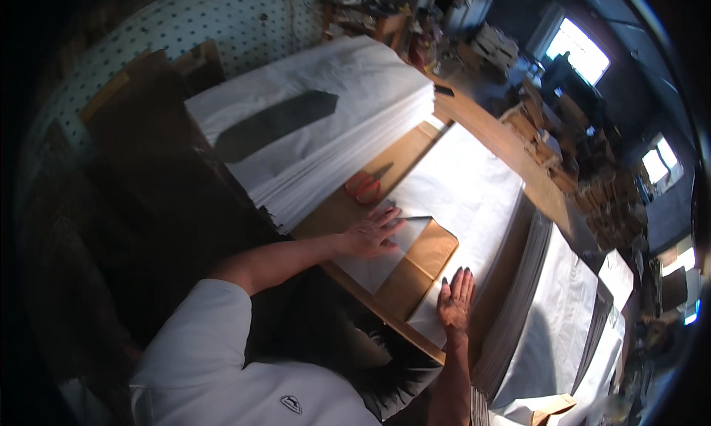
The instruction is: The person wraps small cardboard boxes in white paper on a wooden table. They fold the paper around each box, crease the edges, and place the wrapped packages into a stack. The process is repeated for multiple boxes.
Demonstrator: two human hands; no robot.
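Note:
A long white paper sheet or bag (466, 170) lies flat on the wooden table before me. Over its near part is a folded piece with a brown paper face (425, 259) and a white strip along its left side. My left hand (373, 234) rests on that white strip, palm down with fingers spread. On the white paper to the right of the brown fold lies my right hand (457, 302), flat, its fingers pointing away from me. Neither hand grips anything. Scissors with red handles (364, 188) lie just beyond my left hand.
A thick stack of white paper (316, 120) stands to the left, partly in shadow. Another stack of white paper (555, 309) is at the right. The table's near edge (408, 336) runs close to my body. Piled cardboard (605, 204) fills the background.

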